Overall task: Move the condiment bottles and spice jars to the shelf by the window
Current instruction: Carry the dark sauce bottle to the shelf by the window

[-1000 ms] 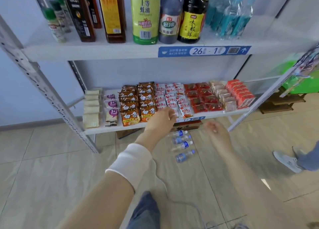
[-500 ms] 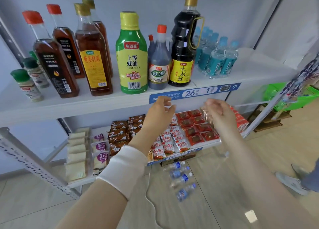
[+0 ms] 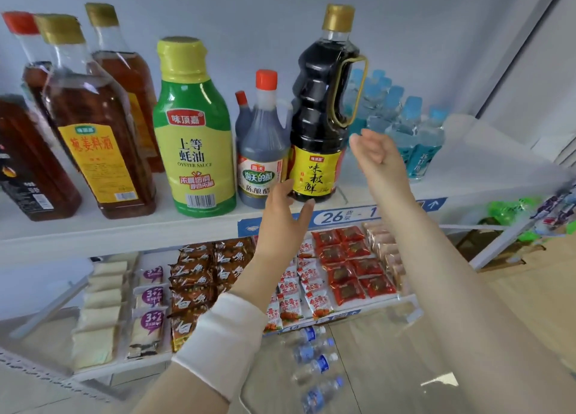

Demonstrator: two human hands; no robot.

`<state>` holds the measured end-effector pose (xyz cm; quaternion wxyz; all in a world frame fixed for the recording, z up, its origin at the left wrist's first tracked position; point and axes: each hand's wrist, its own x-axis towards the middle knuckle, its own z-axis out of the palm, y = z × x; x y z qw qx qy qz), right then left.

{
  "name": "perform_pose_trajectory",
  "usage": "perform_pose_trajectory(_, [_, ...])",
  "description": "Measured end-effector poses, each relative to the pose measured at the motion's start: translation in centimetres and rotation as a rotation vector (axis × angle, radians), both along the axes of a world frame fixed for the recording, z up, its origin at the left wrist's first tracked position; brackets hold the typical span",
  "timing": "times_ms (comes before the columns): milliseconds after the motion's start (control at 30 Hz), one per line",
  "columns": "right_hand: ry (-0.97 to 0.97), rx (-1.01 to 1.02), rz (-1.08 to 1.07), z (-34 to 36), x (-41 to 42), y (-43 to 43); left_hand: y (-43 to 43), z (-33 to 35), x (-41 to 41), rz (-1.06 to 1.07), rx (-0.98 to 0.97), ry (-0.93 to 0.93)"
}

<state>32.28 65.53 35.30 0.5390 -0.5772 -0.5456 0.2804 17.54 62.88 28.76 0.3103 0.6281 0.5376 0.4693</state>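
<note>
We see a white shelf (image 3: 93, 229) carrying the condiment bottles along its front edge, and below it a lower shelf (image 3: 389, 303) packed with snack packets (image 3: 346, 270) in rows. On the upper shelf, toward its left end, stand amber cooking-wine bottles (image 3: 93, 151) with gold and red caps, several deep. Next to them, near the middle of the front edge, is the green-and-yellow oyster sauce bottle (image 3: 193, 145). Just beside it on the right sits a smaller vinegar bottle (image 3: 261, 158) with an orange cap, with another like it behind. Touching or nearly touching the vinegar bottle is the tall dark soy sauce bottle (image 3: 321, 111), upright, with a gold cap and a loop handle on its right side. Toward the right end of the shelf stands a cluster of blue water bottles (image 3: 405, 123).

Both of our hands are raised at the soy sauce bottle. The left hand (image 3: 283, 217) is spread, fingers parted, at the front edge of the shelf just below the bottle's yellow label; its thumb tip overlaps the label's lower left corner, but we cannot tell whether it touches. The right hand (image 3: 377, 155) is likewise loose and unclenched, palm turned toward the bottle's right side, near it but apart. Neither hand grasps anything.

A few small water bottles (image 3: 314, 360) lie on the floor under the lower shelf.
</note>
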Motion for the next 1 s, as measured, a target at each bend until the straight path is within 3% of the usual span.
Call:
perform_pose_trajectory(200, [0.011, 0.059, 0.149, 0.7, 1.1, 7.5, 2.6, -1.3, 3.5, 0.189, 0.042, -0.053])
perform_pose_trajectory(433, [0.037, 0.174, 0.319, 1.3, 0.7, 9.7, 2.8, -1.7, 5.6, 0.36, 0.086, 0.014])
perform_pose_trajectory(1000, [0.106, 0.268, 0.245, 2.2, -1.1, 10.6, 2.9, -1.7, 6.3, 0.38, 0.067, 0.058])
